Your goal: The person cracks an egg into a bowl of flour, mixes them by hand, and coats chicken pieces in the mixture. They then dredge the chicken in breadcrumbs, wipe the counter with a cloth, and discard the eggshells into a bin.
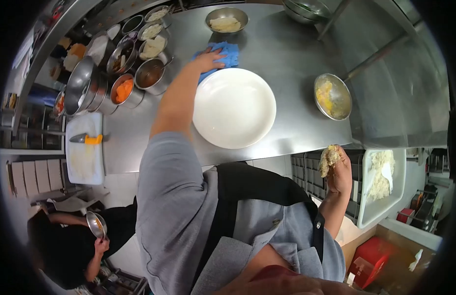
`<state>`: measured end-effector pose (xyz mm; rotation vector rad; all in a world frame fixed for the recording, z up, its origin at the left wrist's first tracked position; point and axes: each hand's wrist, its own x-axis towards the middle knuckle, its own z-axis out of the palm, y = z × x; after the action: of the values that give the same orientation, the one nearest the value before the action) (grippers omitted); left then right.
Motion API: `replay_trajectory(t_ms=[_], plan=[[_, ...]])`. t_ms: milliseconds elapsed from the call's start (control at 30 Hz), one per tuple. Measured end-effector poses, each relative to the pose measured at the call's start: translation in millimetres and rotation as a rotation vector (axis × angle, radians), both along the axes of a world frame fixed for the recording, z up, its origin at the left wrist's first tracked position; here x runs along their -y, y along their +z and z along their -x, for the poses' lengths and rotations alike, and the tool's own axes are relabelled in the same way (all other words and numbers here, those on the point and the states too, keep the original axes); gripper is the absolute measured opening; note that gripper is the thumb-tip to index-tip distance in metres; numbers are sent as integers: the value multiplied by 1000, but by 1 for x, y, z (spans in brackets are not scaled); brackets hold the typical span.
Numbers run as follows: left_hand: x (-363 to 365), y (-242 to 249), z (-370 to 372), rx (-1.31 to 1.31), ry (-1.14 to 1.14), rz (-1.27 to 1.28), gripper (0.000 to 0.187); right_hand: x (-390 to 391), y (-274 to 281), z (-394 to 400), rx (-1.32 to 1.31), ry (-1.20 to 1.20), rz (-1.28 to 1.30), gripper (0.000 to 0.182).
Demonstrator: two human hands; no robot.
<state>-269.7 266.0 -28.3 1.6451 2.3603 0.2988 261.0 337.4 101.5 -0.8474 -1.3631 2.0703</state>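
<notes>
My left hand (208, 61) rests on a crumpled blue cloth (230, 54) on the steel table, its fingers bent over the cloth. Just below it, towards me, sits a large white plate (235, 108) with nothing on it. My right hand (340, 172) is off the table's right front corner, closed around a crumb-coated piece of food (329, 161). Near that hand stands a white tub (401, 184) of pale crumbs with a white scoop (387, 177). A metal bowl (344, 109) with yellow egg-like residue is on the table's right side.
Several metal containers (154, 73) of ingredients line the left back. A metal bowl (227, 20) of pale pieces stands behind the cloth. A yellow-handled knife (92, 139) lies on a white cutting board (84, 167). At lower left, another person (65, 246) holds a metal bowl (96, 223).
</notes>
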Motion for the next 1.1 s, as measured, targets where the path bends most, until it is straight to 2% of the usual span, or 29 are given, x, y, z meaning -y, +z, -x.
replay_trajectory(t_ms=[167, 233, 333, 467, 533, 733, 833, 967, 1000, 1100], plan=[[92, -2, -15, -127, 96, -66, 49, 0, 5, 23, -17, 156, -22, 20], [117, -20, -22, -179, 73, -118, 48, 7, 8, 41, -38, 190, -51, 19], [148, -12, -63, -232, 116, -184, 49, 23, 13, 68, -51, 244, -66, 19], [194, -8, -104, -160, 171, -188, 44, 45, 14, 103, -22, 404, -52, 20], [223, -11, -121, -152, 157, -269, 42, 62, 16, 119, -24, 413, -35, 23], [340, -2, -148, -51, 113, -293, 43, 120, 17, 159, -42, 559, -23, 26], [414, -5, -132, -71, 230, -348, 44, 146, 16, 177, -34, 667, -17, 27], [513, -23, -112, -293, 631, -348, 44, 186, 13, 191, 5, 606, -12, 29], [536, -31, -110, -297, 666, -364, 43, 193, 13, 199, 20, 619, 11, 30], [571, -40, -127, -309, 803, -438, 38, 208, 14, 200, -10, 672, 8, 30]])
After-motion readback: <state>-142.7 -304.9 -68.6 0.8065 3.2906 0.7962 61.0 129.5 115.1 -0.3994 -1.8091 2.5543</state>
